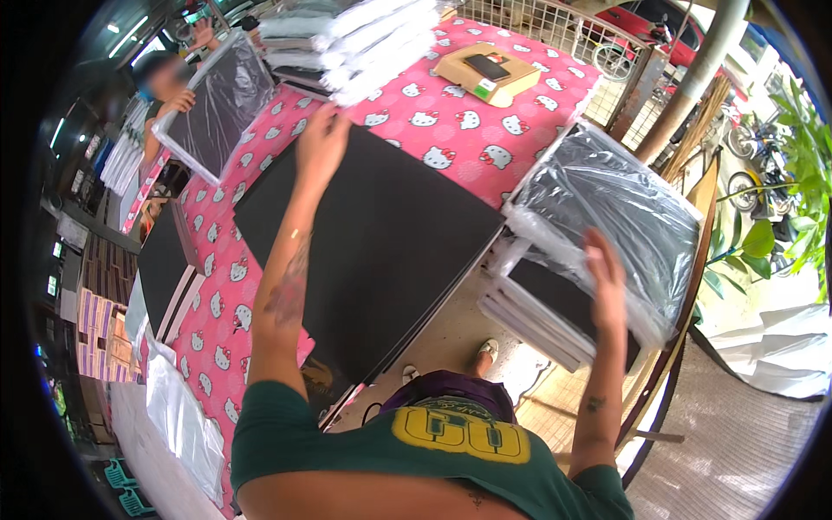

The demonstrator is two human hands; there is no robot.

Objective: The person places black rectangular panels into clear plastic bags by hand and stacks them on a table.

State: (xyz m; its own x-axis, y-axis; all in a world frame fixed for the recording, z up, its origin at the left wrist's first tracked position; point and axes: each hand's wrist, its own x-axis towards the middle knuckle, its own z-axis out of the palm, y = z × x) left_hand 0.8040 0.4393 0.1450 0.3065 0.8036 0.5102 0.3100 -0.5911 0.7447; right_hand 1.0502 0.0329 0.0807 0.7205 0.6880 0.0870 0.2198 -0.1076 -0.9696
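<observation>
A stack of large flat black boards [407, 217] lies in front of me on the table, its near edge overhanging. At its far corner my left hand [322, 147] has its fingers bent together on the edge of the top board. To the right, my right hand [605, 273] is slightly blurred, its fingers stretched out, over a black panel in clear plastic wrap [620, 195]. Below that panel sit more wrapped panels [533, 321] in a pile. Whether my right palm touches the plastic cannot be made out.
A pink patterned cloth [238, 269] covers the table. At the far side are a cardboard box [511, 82] with a phone [488, 67] on it and piles of plastic-wrapped panels [381, 43]. Another person holds a wrapped panel [221, 104] at far left. Clear plastic sheets [182, 416] lie near left.
</observation>
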